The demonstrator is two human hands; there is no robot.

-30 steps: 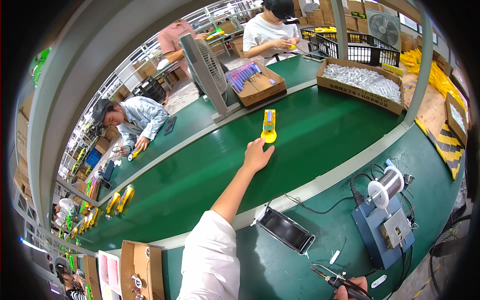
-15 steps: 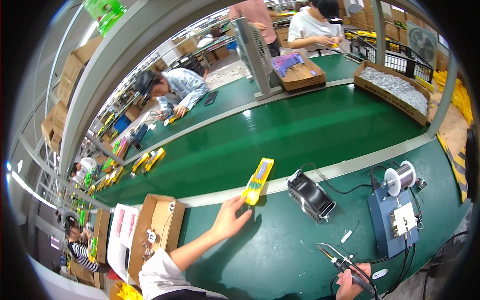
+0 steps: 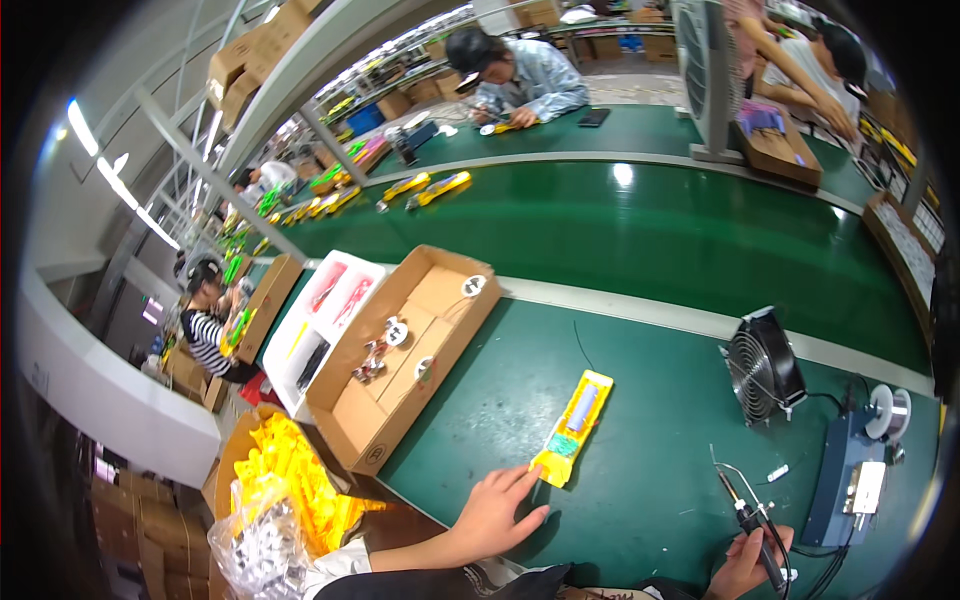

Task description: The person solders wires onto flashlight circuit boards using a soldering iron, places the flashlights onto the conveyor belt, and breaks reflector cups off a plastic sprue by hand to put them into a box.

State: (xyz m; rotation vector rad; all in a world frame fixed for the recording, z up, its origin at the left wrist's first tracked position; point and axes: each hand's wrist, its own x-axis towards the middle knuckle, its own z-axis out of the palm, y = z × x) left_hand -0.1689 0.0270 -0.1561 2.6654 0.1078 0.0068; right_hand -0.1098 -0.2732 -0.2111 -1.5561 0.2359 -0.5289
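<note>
A long yellow plastic part (image 3: 574, 425) with a grey cylinder and a green board inside lies on the green bench. My left hand (image 3: 495, 512) rests flat beside it, fingers spread, fingertips touching its near end. At the lower right my right hand (image 3: 748, 562) is closed around a black soldering iron (image 3: 750, 518), its tip pointing up and away from me.
An open cardboard box (image 3: 395, 352) with small parts and a white tray (image 3: 322, 325) stand to the left. A small black fan (image 3: 762, 365), a blue soldering station (image 3: 846, 478) and a solder spool (image 3: 887, 412) sit on the right. Other people work across the green conveyor (image 3: 640, 230).
My left hand has drawn the yellow part from the far conveyor onto the near bench and now lies flat at its end. The view has swung left.
</note>
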